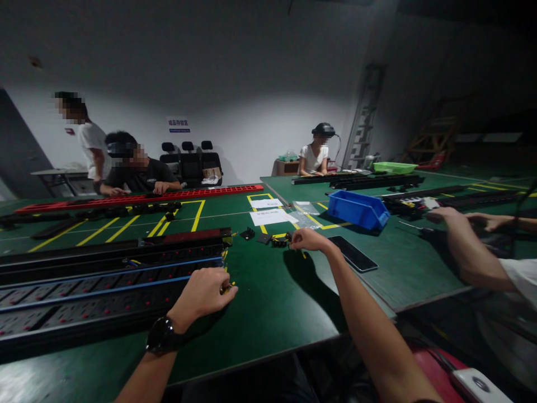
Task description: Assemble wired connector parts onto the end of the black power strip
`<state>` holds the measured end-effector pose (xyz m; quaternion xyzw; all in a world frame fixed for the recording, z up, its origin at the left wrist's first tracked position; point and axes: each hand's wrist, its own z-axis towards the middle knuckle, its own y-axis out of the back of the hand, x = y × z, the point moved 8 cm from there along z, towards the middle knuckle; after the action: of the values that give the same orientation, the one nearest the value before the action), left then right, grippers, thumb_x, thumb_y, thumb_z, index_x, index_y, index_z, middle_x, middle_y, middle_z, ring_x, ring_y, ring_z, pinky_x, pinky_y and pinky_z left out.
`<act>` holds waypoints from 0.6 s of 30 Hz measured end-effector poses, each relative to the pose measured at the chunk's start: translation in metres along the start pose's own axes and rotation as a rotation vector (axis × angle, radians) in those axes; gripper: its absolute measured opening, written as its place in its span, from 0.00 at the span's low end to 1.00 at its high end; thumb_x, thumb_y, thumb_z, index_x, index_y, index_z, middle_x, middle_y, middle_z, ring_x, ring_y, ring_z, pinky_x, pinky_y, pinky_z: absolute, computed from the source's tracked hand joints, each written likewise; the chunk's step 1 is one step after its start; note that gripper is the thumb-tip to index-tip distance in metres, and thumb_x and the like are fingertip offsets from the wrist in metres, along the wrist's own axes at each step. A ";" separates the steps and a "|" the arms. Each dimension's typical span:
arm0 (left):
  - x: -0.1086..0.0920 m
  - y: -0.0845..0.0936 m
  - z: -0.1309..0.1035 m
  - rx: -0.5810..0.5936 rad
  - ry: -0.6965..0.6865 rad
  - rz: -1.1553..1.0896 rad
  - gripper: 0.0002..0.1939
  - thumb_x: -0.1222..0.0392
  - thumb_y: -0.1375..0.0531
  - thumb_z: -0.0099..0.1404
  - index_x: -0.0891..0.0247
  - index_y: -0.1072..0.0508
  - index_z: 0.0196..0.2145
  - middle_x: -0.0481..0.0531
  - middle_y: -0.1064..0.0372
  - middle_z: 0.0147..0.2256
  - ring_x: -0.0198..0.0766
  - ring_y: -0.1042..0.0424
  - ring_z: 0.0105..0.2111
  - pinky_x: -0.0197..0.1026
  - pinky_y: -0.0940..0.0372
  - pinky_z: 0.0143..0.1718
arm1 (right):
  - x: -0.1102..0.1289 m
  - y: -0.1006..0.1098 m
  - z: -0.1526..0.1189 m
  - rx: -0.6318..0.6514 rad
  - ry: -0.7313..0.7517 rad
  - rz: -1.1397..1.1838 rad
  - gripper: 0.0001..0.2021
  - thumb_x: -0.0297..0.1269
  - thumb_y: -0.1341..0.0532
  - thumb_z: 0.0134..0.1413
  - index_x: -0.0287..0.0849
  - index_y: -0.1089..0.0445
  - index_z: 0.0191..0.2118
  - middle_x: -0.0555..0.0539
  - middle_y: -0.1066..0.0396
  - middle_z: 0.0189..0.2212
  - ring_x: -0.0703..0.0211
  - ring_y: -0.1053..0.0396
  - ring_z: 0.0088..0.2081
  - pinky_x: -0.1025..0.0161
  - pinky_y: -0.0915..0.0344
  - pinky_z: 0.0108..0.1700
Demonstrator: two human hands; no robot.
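A green table (pixel 260 302) with yellow tape lines fills most of the lower view. Across its far left part lies a long red rail (pixel 188 195), and behind this rail sits a co-worker (pixel 145 170) in a dark shirt. Nearer, on the left, several black strips (pixel 130 302) with red dots lie side by side. Beyond the right hand stands a blue bin (pixel 356 210), and white papers (pixel 268 217) lie to the left of it.

The left hand (pixel 205 294) is at the near right end of the strips. Its fingers are bent inward, and a small yellow and dark piece (pixel 227 289) shows beside them; I cannot tell if they grip it. The right hand (pixel 309 240) has thumb and finger close together at the small black parts (pixel 279 241), but whether it holds one, I cannot tell. A phone (pixel 354 253) lies just right of this wrist. The left wrist wears a black watch (pixel 161 336).
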<state>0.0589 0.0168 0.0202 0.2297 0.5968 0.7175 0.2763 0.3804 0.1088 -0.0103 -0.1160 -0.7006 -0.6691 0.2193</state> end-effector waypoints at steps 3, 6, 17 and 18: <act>-0.001 0.001 0.000 0.000 -0.003 0.003 0.20 0.47 0.45 0.70 0.62 0.27 0.27 0.53 0.27 0.29 0.41 0.29 0.30 0.41 0.48 0.30 | -0.020 0.003 0.000 0.006 -0.061 0.003 0.08 0.34 0.34 0.54 0.37 0.20 0.37 0.44 0.20 0.35 0.57 0.24 0.36 0.67 0.35 0.35; -0.001 0.001 -0.001 0.003 -0.005 0.014 0.20 0.47 0.45 0.70 0.62 0.27 0.27 0.52 0.27 0.29 0.40 0.30 0.30 0.40 0.48 0.30 | -0.035 0.005 -0.001 -0.041 -0.192 -0.103 0.07 0.34 0.33 0.53 0.39 0.19 0.37 0.44 0.20 0.35 0.55 0.24 0.38 0.66 0.34 0.37; 0.001 -0.001 -0.001 0.008 0.004 0.004 0.20 0.47 0.45 0.70 0.62 0.28 0.26 0.52 0.27 0.29 0.40 0.29 0.31 0.41 0.48 0.31 | -0.023 0.011 -0.005 -0.264 -0.316 -0.224 0.11 0.36 0.38 0.59 0.43 0.20 0.44 0.38 0.22 0.41 0.48 0.25 0.42 0.61 0.35 0.40; 0.001 -0.001 -0.001 0.009 0.006 0.003 0.20 0.47 0.45 0.70 0.62 0.28 0.26 0.51 0.27 0.29 0.40 0.29 0.31 0.41 0.48 0.31 | -0.018 0.010 -0.003 -0.271 -0.276 -0.210 0.12 0.35 0.38 0.59 0.43 0.20 0.45 0.38 0.22 0.41 0.49 0.25 0.42 0.61 0.36 0.40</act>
<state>0.0578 0.0169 0.0187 0.2297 0.6003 0.7160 0.2724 0.4010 0.1092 -0.0097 -0.1611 -0.6357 -0.7542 0.0327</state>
